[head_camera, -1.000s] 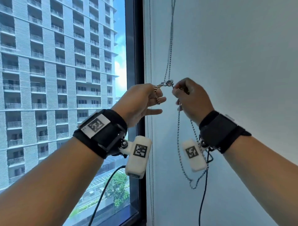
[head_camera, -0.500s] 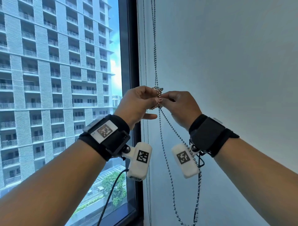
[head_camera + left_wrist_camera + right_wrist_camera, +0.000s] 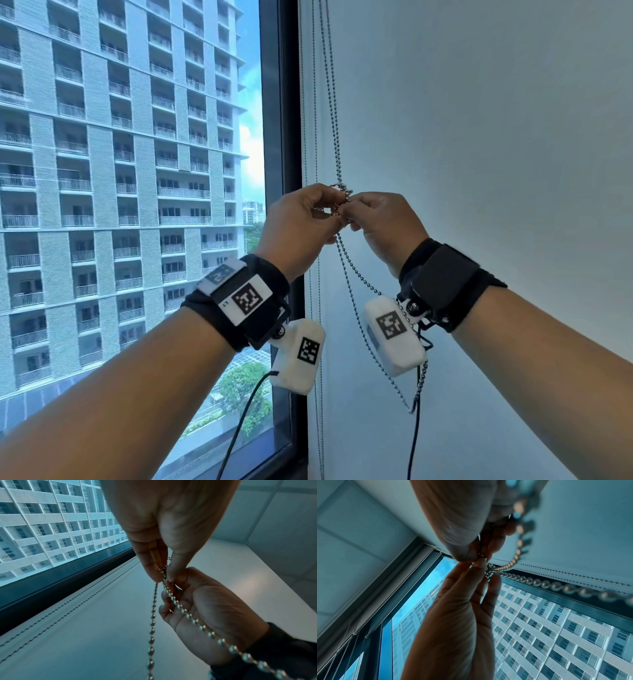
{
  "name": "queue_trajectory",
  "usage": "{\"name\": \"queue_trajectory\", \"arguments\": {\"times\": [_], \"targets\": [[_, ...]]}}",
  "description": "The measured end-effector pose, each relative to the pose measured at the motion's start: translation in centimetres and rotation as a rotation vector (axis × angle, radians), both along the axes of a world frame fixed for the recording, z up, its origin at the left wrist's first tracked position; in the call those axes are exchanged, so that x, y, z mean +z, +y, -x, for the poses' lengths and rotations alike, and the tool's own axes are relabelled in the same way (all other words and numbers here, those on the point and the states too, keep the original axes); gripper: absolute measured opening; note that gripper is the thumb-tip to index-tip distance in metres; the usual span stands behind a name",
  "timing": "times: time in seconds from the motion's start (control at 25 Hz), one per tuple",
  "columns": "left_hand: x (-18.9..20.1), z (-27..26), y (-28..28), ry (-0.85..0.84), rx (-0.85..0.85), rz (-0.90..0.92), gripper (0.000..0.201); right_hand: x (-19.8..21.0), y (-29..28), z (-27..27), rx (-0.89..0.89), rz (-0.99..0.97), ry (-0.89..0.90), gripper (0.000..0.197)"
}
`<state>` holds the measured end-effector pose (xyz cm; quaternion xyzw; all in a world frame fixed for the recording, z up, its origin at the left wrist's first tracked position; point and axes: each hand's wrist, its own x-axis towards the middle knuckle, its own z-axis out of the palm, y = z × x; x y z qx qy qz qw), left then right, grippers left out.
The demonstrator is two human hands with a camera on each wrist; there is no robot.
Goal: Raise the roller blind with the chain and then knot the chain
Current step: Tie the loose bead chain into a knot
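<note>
Chain (image 3: 331, 113) of small metal beads hangs in two strands down the front of the pale roller blind (image 3: 479, 137), just right of the dark window frame (image 3: 279, 137). At about chest height the strands gather into a small tangled bunch (image 3: 340, 198) held between both hands. Below the bunch the chain falls away in a loose loop (image 3: 363, 284) that passes behind the white camera block on the right wrist and bottoms out lower down in front of the blind.

The left hand (image 3: 301, 222) pinches the bunch between thumb and curled fingers, knuckles toward the head camera. In the left wrist view its fingertips (image 3: 152, 573) close on the beads, with one strand dropping straight down and another running across the right palm. The right hand (image 3: 380, 226) meets it from the other side, its fingers curled and thumb tip pressed to the same bunch; the right wrist view shows its thumb (image 3: 464, 551) touching the left fingertips at the beads. Whether the knot is drawn tight cannot be told.

A second thin cord pair (image 3: 313, 308) hangs along the blind's left edge. Beyond the glass stands a tall apartment block (image 3: 120, 154), with trees (image 3: 245, 394) at street level.
</note>
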<state>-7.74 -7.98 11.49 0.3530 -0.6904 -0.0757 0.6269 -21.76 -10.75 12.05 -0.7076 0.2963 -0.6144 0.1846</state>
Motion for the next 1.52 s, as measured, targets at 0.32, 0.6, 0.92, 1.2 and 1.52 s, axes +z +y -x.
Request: {"name": "queue_trajectory", "arguments": {"times": [0.32,0.6,0.92,1.2,1.52], "targets": [[0.5,-0.8,-0.4,0.124,-0.114,-0.053,0.019,-0.4,-0.7,-0.2,0.024,0.023,0.025,0.013],[1.6,-0.5,-0.9,0.323,-0.144,-0.075,0.012,-0.1,0.3,-0.9,0.213,0.014,-0.016,0.011],[2.2,-1.1,0.3,0.307,-0.187,-0.158,0.011,0.0,1.8,-0.8,0.192,0.090,0.122,0.024],[2.6,-3.3,1.3,0.130,-0.139,-0.187,0.005,-0.7,1.3,-0.5,0.176,-0.020,0.131,0.013],[0.9,-5.2,1.0,0.374,-0.595,-0.283,0.026,-1.6,0.5,-0.4,0.194,-0.031,0.151,0.012]]}}
